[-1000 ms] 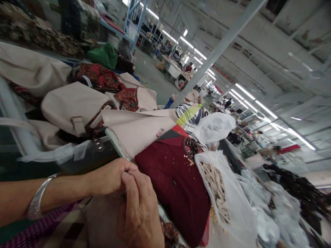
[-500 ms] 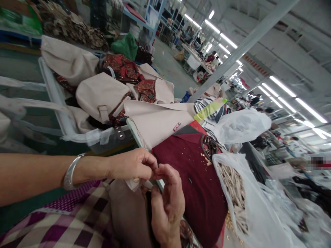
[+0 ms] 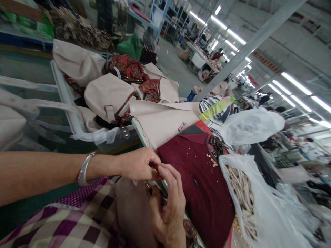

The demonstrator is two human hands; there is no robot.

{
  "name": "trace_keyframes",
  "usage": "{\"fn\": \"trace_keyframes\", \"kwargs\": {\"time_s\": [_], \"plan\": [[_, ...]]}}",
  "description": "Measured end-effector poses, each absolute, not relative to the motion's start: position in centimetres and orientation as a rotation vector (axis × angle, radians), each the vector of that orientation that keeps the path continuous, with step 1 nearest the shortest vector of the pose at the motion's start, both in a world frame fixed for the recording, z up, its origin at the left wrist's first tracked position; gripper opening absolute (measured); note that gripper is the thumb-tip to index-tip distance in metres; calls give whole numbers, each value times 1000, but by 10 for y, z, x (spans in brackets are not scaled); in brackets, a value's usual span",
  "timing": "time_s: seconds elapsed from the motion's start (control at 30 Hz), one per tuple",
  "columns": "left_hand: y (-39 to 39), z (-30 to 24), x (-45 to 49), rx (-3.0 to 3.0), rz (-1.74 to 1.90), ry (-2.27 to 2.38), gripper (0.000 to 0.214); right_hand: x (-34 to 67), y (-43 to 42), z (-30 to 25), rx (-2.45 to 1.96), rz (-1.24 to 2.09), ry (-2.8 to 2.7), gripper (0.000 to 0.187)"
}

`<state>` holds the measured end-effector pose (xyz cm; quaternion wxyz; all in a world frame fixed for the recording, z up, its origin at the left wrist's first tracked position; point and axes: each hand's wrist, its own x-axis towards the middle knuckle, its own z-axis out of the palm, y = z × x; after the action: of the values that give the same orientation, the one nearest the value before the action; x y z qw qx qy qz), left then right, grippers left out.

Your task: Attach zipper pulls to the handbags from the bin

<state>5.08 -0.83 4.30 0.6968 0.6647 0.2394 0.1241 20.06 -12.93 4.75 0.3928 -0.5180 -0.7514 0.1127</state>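
My left hand (image 3: 141,163), wearing a silver bracelet (image 3: 84,169) at the wrist, is closed in a pinch; what it pinches is hidden. Fingertips of my right hand (image 3: 169,206) meet it. My right fingers are curled, and what lies within them cannot be made out. Beneath both hands a beige bag (image 3: 131,206) rests on my lap, against a purple checked garment (image 3: 74,224). A small gold-coloured metal piece (image 3: 148,188) shows just under my left hand. Patterned brown-red material (image 3: 190,232) shows beside my right wrist.
Dark red cloth (image 3: 191,179) with small gold rings (image 3: 212,160) covers the table. A plastic bag of beige strips (image 3: 240,189) stands at right. Beyond lie a beige sheet (image 3: 162,119) and a bin (image 3: 63,100) of beige bags. A slanting pole (image 3: 248,51) rises behind.
The view has shifted slightly, so the surroundings appear farther right. My hands stay fingertip to fingertip, with my right fingers a little straighter. The gold-coloured piece under my left hand shows more clearly.
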Motion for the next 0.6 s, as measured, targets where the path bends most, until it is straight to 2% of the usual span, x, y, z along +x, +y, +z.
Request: {"fn": "trace_keyframes", "kwargs": {"time_s": [0.6], "plan": [[-9,28,53,1414,322,626,29,193,-129,46,-1359,161,-2004,56]]}}
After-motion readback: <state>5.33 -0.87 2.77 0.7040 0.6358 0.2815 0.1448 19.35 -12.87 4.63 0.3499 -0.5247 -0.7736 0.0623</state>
